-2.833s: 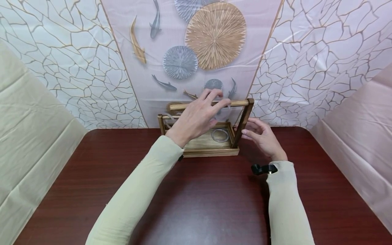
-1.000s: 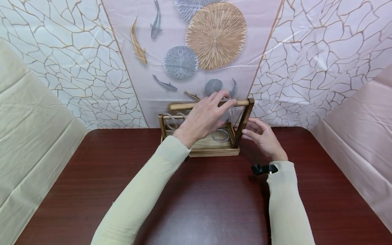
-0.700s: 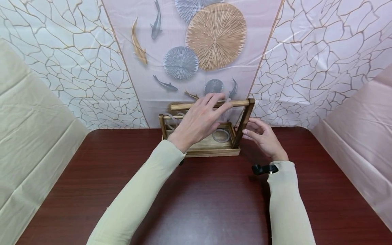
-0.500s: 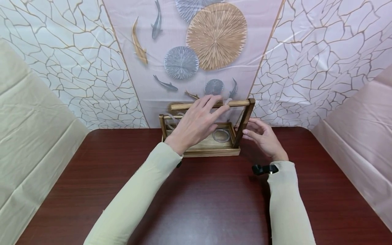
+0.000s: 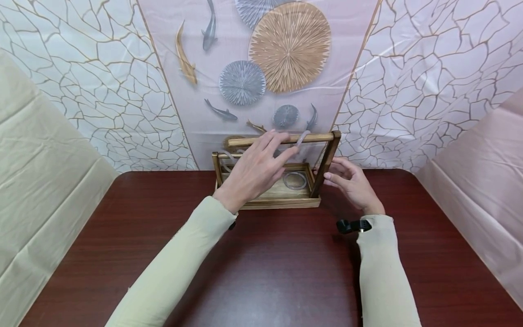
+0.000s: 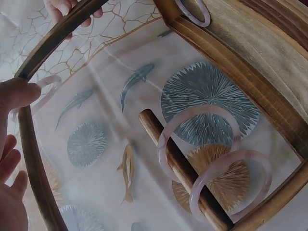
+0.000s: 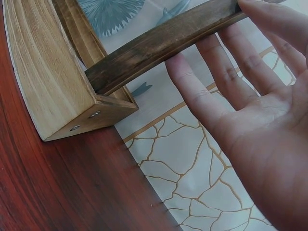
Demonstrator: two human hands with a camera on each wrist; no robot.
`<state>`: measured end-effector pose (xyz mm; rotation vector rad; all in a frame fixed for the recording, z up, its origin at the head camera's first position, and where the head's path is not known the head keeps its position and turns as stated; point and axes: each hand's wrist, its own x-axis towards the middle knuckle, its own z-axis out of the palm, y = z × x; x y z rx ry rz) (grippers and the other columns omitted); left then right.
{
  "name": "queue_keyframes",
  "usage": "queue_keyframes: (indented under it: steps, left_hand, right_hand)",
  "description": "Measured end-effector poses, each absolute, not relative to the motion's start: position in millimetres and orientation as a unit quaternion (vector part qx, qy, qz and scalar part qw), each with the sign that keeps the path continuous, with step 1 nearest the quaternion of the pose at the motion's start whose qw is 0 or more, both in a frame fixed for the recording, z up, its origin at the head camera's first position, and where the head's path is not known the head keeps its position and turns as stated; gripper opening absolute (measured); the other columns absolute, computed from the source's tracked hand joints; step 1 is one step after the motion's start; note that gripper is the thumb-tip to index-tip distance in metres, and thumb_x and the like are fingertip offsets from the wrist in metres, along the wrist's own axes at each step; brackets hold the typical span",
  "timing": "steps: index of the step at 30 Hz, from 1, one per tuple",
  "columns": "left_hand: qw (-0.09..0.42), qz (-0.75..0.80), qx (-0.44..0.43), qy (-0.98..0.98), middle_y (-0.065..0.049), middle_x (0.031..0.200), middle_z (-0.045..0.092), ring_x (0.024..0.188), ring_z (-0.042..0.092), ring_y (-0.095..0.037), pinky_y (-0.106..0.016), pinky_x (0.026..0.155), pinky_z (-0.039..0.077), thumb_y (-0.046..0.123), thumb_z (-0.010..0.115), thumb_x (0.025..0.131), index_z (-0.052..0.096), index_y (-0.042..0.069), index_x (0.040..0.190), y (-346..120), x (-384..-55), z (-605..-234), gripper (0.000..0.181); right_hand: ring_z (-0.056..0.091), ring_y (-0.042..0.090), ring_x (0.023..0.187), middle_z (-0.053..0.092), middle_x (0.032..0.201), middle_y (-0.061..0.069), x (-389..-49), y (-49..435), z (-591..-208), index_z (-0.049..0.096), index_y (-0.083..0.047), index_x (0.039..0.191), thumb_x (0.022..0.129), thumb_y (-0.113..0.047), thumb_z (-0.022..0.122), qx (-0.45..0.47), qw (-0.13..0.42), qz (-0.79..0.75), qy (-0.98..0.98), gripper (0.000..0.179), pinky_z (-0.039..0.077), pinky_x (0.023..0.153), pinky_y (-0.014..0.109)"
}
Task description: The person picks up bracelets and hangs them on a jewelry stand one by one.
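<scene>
A wooden bangle stand point(image 5: 282, 204) with two crossbars stands at the back of the table. On its upper bar point(image 5: 318, 137) hangs a pale, translucent bangle point(image 5: 302, 137). My left hand point(image 5: 253, 168) is beside that bangle, fingers spread; in the left wrist view the thumb point(image 6: 24, 91) lies against the bar at the bangle's edge. Two more bangles hang on the lower bar, a pinkish bangle point(image 6: 267, 175) among them. Another bangle point(image 5: 295, 187) lies flat in the stand's base. My right hand point(image 5: 351, 185) holds the right post point(image 7: 159, 41), thumb in front, fingers behind.
The dark red-brown table point(image 5: 261, 268) extends in front of the stand. A patterned cloth backdrop point(image 5: 196, 104) rises right behind it. Pale cloth side panels point(image 5: 41, 181) flank the table. A black strap device point(image 5: 353, 225) is on the right wrist.
My left hand has drawn left and slightly down from the upper bar's right part. More of the bangle there shows, leaning on the bar. The right hand and stand stay put.
</scene>
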<state>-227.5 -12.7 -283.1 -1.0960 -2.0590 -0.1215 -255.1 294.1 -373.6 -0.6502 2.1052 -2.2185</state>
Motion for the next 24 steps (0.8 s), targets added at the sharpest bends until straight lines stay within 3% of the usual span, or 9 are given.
queue_keyframes:
  steps: [9,18,24]
  left_hand:
    - [0.406,-0.024,-0.453,-0.793,-0.012,0.134,0.061,0.129,0.055,-0.029,-0.040,0.123,0.033,0.009,0.054,0.098,0.065,0.015,0.127,-12,-224,-287,0.031]
    - [0.407,0.008,-0.449,-0.796,-0.007,0.129,0.063,0.124,0.057,-0.027,-0.042,0.120,0.035,0.011,0.055,0.096,0.066,0.018,0.126,-15,-221,-297,0.032]
    - [0.402,-0.002,-0.454,-0.795,-0.007,0.130,0.063,0.123,0.056,-0.028,-0.043,0.111,0.042,0.013,0.056,0.097,0.067,0.018,0.123,-12,-219,-306,0.029]
  right_hand:
    - [0.068,0.010,0.110,0.069,0.121,0.000,-255,294,-374,0.057,-0.007,0.136,0.097,0.002,0.064,-0.213,0.006,-0.715,0.665,0.040,0.060,0.090,0.030]
    - [0.067,0.009,0.108,0.067,0.120,-0.001,-254,293,-374,0.058,-0.009,0.134,0.097,0.002,0.063,-0.208,0.004,-0.715,0.668,0.039,0.060,0.089,0.029]
    - [0.067,0.009,0.108,0.068,0.120,-0.002,-253,294,-373,0.058,-0.009,0.135,0.097,0.001,0.064,-0.205,0.003,-0.709,0.675,0.039,0.060,0.090,0.030]
